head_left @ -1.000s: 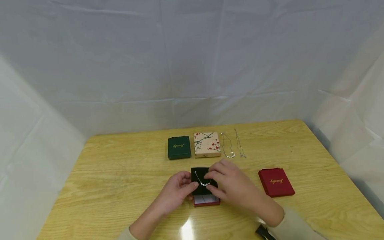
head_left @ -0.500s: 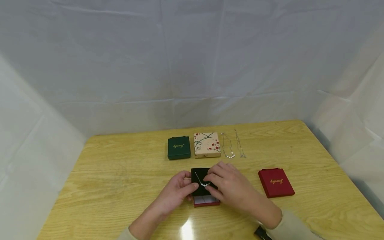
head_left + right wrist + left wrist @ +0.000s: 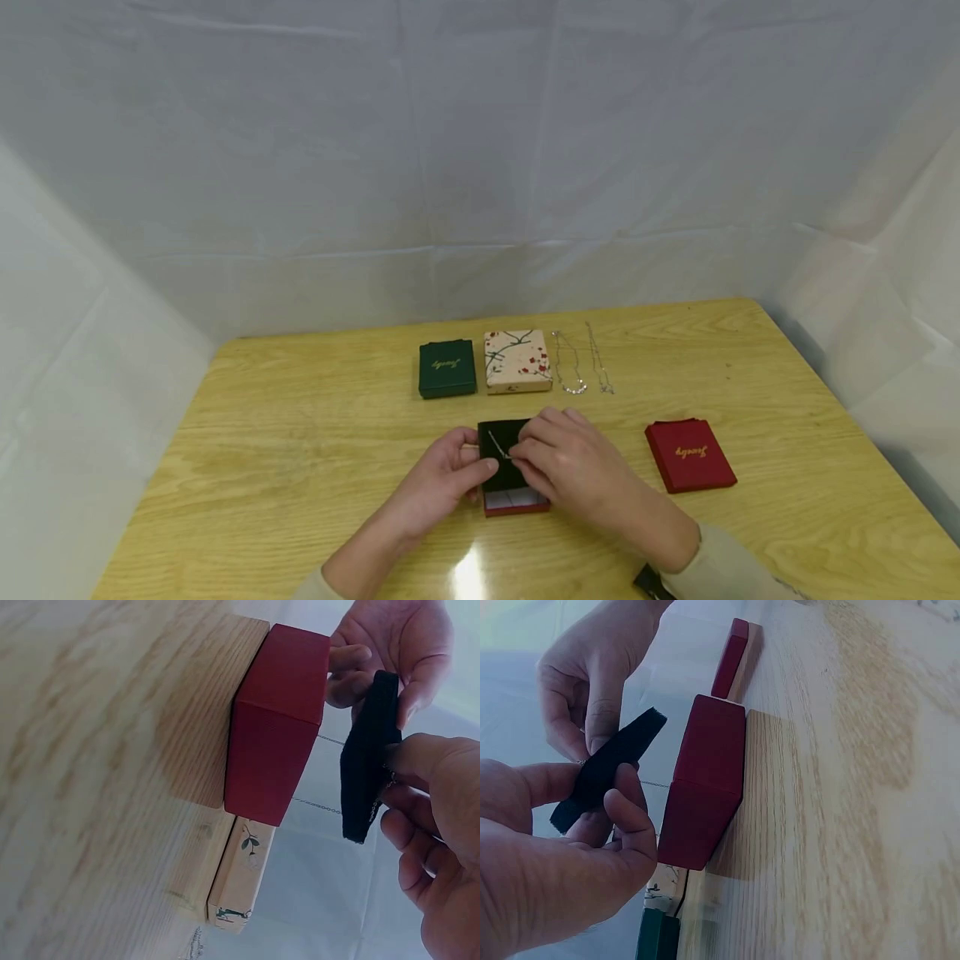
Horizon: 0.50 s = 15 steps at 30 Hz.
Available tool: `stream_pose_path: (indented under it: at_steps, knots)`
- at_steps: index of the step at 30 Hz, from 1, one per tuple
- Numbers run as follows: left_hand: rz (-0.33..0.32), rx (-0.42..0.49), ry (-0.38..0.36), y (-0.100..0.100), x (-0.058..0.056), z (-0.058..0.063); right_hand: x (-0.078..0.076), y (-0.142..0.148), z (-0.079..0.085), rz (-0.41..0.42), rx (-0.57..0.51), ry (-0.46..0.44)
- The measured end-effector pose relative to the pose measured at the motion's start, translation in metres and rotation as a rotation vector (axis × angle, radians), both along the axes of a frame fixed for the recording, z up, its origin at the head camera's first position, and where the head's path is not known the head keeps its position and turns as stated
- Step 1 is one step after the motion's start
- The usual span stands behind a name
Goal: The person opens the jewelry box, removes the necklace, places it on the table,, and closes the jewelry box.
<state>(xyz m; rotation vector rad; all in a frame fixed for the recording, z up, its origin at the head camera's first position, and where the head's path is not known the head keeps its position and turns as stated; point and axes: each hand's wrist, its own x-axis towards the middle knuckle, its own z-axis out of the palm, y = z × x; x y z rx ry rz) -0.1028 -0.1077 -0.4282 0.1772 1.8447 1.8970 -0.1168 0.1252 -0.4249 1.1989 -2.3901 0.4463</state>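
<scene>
A black jewelry pad (image 3: 504, 479) is held over the bottom of a small red box (image 3: 517, 511). My left hand (image 3: 442, 475) grips the pad's left side, thumb on top and fingers beneath. On its face lies a thin silver necklace (image 3: 496, 442). My right hand (image 3: 581, 467) pinches the necklace near its beaded middle, fingertips right at the pad and hiding most of the beads. In the right wrist view, two strands of chain (image 3: 326, 808) run between the pad (image 3: 367, 757) and the red box (image 3: 277, 727). The pad is tilted there, apart from the box.
A red lid (image 3: 690, 456) lies to the right. Farther back sit a green box (image 3: 447, 371) and a cream floral box (image 3: 517, 362), with two silver necklaces, one beaded (image 3: 576, 387) and another (image 3: 600, 367), beside them. A black object (image 3: 651, 582) shows by the right sleeve.
My right fingertips have drawn together over the necklace's beads, which showed before and are now mostly covered. The left hand and the pad have stayed nearly still.
</scene>
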Motion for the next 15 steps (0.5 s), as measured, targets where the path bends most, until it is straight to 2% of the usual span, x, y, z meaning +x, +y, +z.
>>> stream_pose_path:
  at_steps: [9, 15]
  knots:
    - [0.037, -0.038, 0.017, 0.0022, 0.0002, 0.0010, 0.0002, 0.0000, 0.0009, -0.001, -0.019, -0.031]
    - [0.033, -0.066, 0.029, 0.0020, 0.0006, 0.0008, -0.0008, 0.0007, 0.0028, 0.005, -0.050, -0.077]
